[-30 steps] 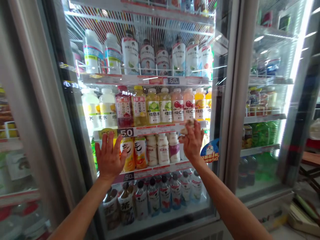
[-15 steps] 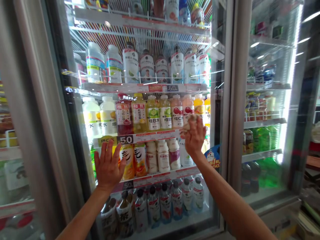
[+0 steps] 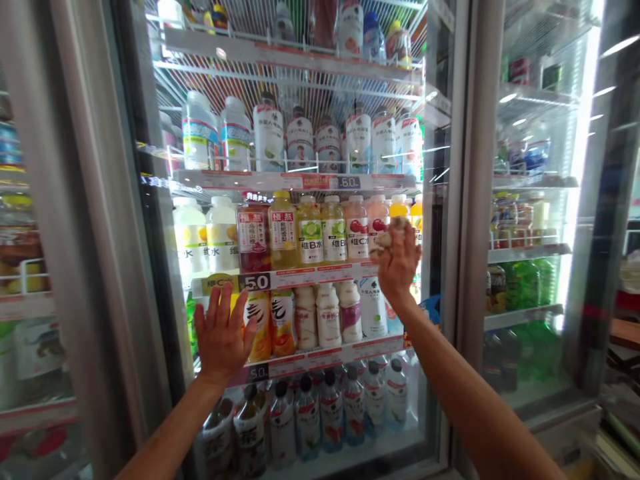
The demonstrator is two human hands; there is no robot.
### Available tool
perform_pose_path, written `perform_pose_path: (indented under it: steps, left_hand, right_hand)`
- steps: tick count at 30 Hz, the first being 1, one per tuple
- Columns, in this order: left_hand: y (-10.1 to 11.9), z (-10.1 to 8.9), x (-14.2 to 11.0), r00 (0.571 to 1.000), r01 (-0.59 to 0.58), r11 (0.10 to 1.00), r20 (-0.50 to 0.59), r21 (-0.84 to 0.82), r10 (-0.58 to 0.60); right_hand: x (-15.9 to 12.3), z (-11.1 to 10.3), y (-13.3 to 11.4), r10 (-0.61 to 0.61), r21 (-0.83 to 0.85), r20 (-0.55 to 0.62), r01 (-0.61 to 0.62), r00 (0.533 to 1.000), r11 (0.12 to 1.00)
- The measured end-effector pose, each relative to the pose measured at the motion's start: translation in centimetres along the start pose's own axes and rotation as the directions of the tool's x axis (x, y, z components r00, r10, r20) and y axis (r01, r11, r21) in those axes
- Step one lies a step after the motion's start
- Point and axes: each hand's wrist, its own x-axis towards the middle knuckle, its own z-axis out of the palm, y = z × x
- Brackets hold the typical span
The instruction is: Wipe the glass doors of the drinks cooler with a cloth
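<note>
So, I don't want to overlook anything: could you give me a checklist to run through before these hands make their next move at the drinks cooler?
1. Crumpled pale wad held in the right hand: ok, it bunches out beyond the fingers.
2. Material of that wad, cloth or paper: cannot tell.
3. Left hand free of any object: ok, fingers spread, palm facing the clear glass door.
4. Left palm touching the glass: cannot tell from this angle.
5. Blue printed sticker fully visible: not ok, the right forearm partly covers it.
6. Black-capped clear plastic bottles on the bottom shelf upright: ok.
</note>
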Motion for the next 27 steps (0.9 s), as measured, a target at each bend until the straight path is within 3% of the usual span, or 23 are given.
perform_pose_path:
  steps: [3,5,6,8,10,12,14,17,19,21,23,25,27]
  left_hand:
    - [-0.2,-0.5,0.8,0.999,-0.041,0.999,-0.002,0.003,0.041]
    - [-0.7,-1.0,2.3,0.999,-0.054,0.998,0.002,0.013,0.054]
    - [-1.0,-1.2,3.3,0.999,-0.046,0.999,-0.001,0.021,0.046]
    - [-1.7,-1.4,5.6,1.0,-0.008,0.999,-0.021,0.032,0.009]
    - [-2.3,-1.5,7.9,0.999,0.031,0.999,-0.042,0.027,-0.03]
    - [-2.7,-1.3,9.5,0.997,0.059,0.998,-0.056,0.015,-0.059]
    - [-2.7,-1.0,10.3,0.995,0.077,0.997,-0.068,0.011,-0.076]
    - [-2.5,-0.6,10.4,0.993,0.077,0.997,-0.087,0.014,-0.076]
    - [-2.5,-0.5,10.2,0.993,0.072,0.997,-0.092,0.016,-0.071]
    - [-2.5,-0.5,10.2,0.994,0.067,0.997,-0.093,0.022,-0.065]
    - [-2.5,-0.7,10.2,0.994,0.067,0.997,-0.088,0.037,-0.064]
    - [-2.4,-0.8,10.3,0.995,0.075,0.996,-0.074,0.051,-0.071]
    - [-2.2,-0.8,10.4,0.995,0.084,0.995,-0.066,0.06,-0.08]
  right_hand:
    - [-1.5,0.1,-3.2,-0.305,0.052,0.176,0.301,0.936,0.952]
    - [-2.0,-0.4,-3.0,-0.39,0.054,0.227,0.388,0.892,0.92]
    - [-1.8,-0.7,-2.1,-0.376,0.034,0.222,0.379,0.9,0.925]
    - [-0.7,-1.2,0.7,-0.239,-0.036,0.14,0.246,0.961,0.969]
    - [0.9,-1.3,3.3,-0.028,-0.085,0.01,0.029,1.0,0.996]
    - [2.6,-1.0,4.2,0.126,-0.083,-0.096,-0.134,0.987,0.988]
    - [3.5,-0.3,3.1,0.141,-0.065,-0.118,-0.15,0.983,0.987]
    - [3.4,0.8,-0.8,-0.064,-0.043,-0.006,0.064,0.998,0.997]
    - [2.8,0.9,-2.6,-0.261,-0.013,0.111,0.264,0.959,0.964]
    - [2.7,0.5,-2.4,-0.373,0.011,0.192,0.378,0.908,0.926]
    - [3.5,-0.2,-0.4,-0.298,-0.021,0.168,0.305,0.94,0.952]
    - [5.1,-0.7,2.3,-0.056,-0.075,0.042,0.059,0.998,0.995]
    - [7.1,-0.6,3.9,0.16,-0.083,-0.085,-0.167,0.983,0.983]
